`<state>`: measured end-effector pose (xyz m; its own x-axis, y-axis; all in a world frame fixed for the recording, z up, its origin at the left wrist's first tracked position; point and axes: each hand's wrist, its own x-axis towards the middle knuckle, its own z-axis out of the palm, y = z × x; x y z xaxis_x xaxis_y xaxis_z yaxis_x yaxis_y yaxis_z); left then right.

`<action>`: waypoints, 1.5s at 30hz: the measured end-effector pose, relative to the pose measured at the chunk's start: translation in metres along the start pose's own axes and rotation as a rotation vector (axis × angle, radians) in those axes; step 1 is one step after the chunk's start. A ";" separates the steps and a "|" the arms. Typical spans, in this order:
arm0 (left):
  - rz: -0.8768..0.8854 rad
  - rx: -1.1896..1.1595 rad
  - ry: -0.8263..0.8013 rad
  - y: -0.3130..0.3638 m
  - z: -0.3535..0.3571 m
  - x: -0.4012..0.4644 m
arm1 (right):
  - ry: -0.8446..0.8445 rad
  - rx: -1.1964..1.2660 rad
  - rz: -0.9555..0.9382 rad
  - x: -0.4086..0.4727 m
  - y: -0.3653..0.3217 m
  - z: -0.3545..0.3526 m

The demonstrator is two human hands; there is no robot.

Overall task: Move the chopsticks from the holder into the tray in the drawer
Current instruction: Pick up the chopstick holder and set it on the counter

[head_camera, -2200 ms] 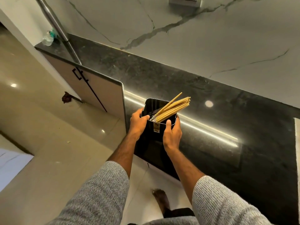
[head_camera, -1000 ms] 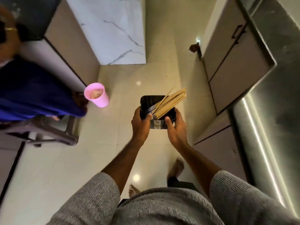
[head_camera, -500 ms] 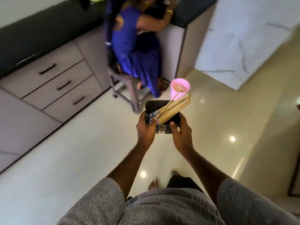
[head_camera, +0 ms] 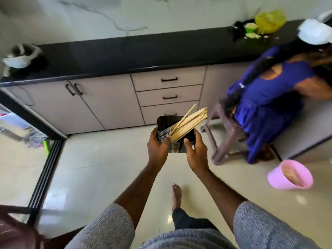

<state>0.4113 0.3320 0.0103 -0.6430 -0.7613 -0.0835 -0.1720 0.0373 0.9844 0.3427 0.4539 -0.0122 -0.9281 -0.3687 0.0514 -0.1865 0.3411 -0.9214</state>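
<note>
The view has swung round from the seated person to face the drawers [head_camera: 168,97], all three closed. The left hand [head_camera: 158,150] and right hand [head_camera: 196,152] each grip a side of the holder [head_camera: 175,139], carried above the floor; the chopsticks [head_camera: 188,122] lean inside it. Likely next: reaching the drawers and opening one.

The chopsticks [head_camera: 190,121] have lower ends hidden inside the holder [head_camera: 166,123].

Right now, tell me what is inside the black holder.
A bundle of wooden chopsticks leans toward the right rim of the holder, beside a blue-patterned packet. The holder's bottom and the chopsticks' lower ends are hidden.
</note>
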 end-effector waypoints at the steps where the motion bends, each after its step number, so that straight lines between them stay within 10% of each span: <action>1: 0.005 -0.008 0.017 0.003 -0.003 0.018 | -0.017 0.001 -0.013 0.020 -0.005 0.010; 21: 0.067 0.020 0.237 0.079 -0.010 0.350 | -0.262 0.045 -0.056 0.368 -0.092 0.160; 45: 0.033 0.096 -0.011 0.105 0.049 0.729 | -0.055 -0.099 0.135 0.698 -0.119 0.253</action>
<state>-0.1117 -0.1876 0.0450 -0.6579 -0.7512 -0.0536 -0.2210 0.1245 0.9673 -0.2014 -0.0631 0.0360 -0.9285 -0.3594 -0.0935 -0.0950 0.4733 -0.8758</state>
